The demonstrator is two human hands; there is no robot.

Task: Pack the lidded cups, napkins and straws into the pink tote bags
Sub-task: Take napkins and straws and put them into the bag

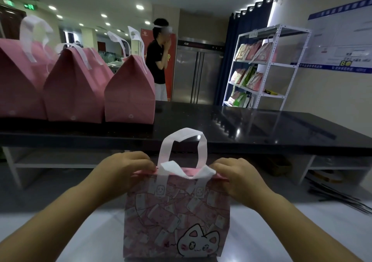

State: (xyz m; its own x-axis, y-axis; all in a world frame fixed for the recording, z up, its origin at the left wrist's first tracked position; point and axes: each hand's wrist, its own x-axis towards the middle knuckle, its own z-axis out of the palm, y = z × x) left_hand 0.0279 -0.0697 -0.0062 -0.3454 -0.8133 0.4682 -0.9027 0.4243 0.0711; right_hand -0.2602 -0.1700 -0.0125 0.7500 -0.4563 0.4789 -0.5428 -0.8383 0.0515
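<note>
A pink tote bag with a white cat print and white handles hangs in front of me, below the counter's edge. My left hand pinches its top rim at the left corner. My right hand pinches the rim at the right corner. One white handle stands up in a loop, the other flops over the rim. The bag's inside is hidden. Three pink tote bags stand closed in a row on the left of the black counter. No cups, napkins or straws are in sight.
A person in a black shirt stands behind the counter. A white metal shelf with packaged bags stands at the right by a steel fridge. Below the counter is a white frame; dark rods lie on the floor at right.
</note>
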